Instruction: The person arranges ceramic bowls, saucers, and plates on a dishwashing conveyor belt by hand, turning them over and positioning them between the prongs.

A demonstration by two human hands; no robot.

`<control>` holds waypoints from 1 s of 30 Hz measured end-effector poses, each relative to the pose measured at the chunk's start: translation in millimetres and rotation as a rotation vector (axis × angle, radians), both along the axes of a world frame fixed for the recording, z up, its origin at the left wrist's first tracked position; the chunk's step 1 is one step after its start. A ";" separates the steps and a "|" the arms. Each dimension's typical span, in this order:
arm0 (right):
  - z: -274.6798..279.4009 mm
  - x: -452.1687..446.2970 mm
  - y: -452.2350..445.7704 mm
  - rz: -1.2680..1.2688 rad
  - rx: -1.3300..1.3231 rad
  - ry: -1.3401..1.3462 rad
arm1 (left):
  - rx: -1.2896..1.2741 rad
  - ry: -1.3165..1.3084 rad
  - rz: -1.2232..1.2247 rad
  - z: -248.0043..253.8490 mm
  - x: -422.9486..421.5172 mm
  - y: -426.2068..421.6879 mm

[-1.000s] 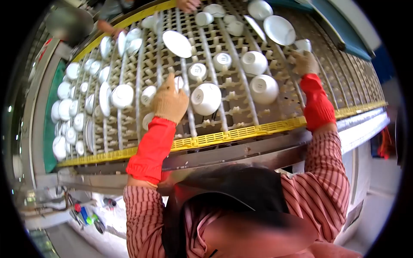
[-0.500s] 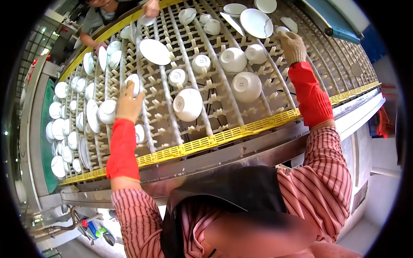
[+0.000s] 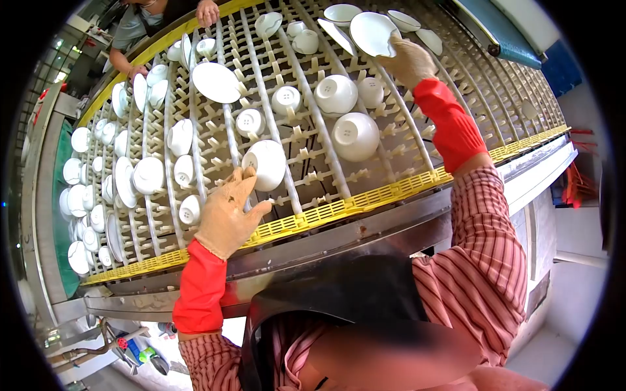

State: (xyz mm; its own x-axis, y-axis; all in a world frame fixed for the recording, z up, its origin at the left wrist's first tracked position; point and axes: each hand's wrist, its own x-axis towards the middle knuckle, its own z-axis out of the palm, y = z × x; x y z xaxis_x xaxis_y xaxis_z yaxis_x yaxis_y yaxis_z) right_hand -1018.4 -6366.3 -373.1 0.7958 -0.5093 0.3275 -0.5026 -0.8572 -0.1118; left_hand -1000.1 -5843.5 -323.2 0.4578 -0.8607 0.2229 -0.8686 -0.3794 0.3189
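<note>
My left hand [image 3: 227,216], in a tan glove with a red sleeve cover, reaches to the near side of an upturned white bowl [image 3: 266,165]. Its thumb is spread apart and its fingertips are at the bowl's lower left edge. At the upper right, my gloved right hand [image 3: 409,62] has its fingers on the rim of a round white plate [image 3: 373,34], which stands tilted on the rack; the fingertips are partly hidden. More upturned white bowls [image 3: 355,137] rest between the hands, and an oval white plate [image 3: 216,83] leans farther back.
The slatted rack conveyor [image 3: 313,153] has pegs and a yellow edge strip [image 3: 345,206] along my side. Many white dishes crowd its left end by a green panel [image 3: 67,215]. Across the rack, a co-worker's hand [image 3: 207,13] is near the far edge. A blue-green belt [image 3: 495,32] lies upper right.
My left hand has left a small dish farther left and come right and nearer to the bowl. My right hand has shifted left to the plate's rim. The dishes have drifted slightly left.
</note>
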 end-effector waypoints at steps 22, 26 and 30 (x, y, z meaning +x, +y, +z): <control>72.9 54.3 44.0 0.267 0.975 -0.533 | 0.049 -0.006 0.222 1.7 -12.1 -31.5; 77.8 85.1 112.9 0.330 0.912 -0.510 | -0.007 0.017 0.220 -2.6 -7.4 -30.0; 64.3 107.7 136.3 0.408 1.101 -0.389 | 0.011 0.042 0.228 -1.5 -0.9 -24.0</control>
